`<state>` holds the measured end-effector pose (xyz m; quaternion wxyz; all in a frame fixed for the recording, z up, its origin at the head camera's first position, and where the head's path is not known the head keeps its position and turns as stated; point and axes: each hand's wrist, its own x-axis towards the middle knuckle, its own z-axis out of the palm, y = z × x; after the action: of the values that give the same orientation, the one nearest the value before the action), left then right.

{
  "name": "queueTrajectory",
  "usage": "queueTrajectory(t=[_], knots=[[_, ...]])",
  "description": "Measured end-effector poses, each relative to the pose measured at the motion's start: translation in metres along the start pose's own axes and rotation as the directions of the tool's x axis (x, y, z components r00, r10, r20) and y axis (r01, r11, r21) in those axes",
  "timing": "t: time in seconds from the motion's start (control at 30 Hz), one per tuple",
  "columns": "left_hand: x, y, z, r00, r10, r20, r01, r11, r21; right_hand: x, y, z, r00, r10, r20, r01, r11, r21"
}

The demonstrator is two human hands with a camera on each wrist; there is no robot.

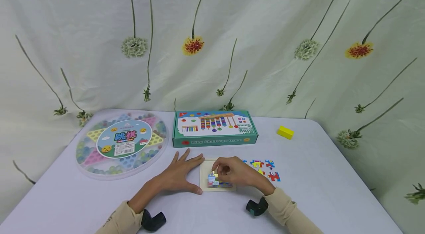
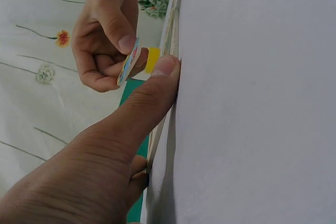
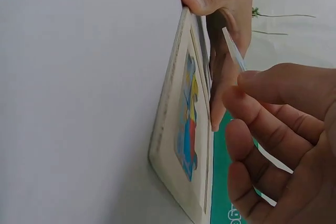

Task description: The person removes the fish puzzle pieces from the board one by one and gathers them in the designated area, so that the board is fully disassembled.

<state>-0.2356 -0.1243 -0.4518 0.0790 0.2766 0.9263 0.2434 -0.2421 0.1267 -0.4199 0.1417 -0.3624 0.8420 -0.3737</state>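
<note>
Where lettered, box point(image 1: 215, 128) reads "Ring Challenge Game".

Puzzle piece point(image 2: 129, 61) between pinching fingers point(image 2: 116, 27)

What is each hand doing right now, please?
Left hand: open, fingers spread flat on the table, thumb against the puzzle tray.
Right hand: pinching a puzzle piece above the tray.

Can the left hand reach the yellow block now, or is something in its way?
Probably not easily: the left hand rests by the puzzle tray, and the yellow block lies far right, beyond the right hand.
</note>
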Motion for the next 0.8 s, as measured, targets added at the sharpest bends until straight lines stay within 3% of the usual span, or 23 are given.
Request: queueTrajectory(t=[0.33, 0.8], knots=[[-0.001, 0.001, 0.0, 1.0, -0.009, -0.002, 0.009, 1.0, -0.006, -0.019, 0.011, -0.013, 0.999, -0.002, -0.034, 0.002, 1.0, 0.006], [-0.001, 0.001, 0.0, 1.0, -0.016, 0.005, 0.016, 1.0, -0.021, -0.048, 0.022, -0.027, 0.993, 0.096, -0.073, -0.095, 0.995, 0.021]])
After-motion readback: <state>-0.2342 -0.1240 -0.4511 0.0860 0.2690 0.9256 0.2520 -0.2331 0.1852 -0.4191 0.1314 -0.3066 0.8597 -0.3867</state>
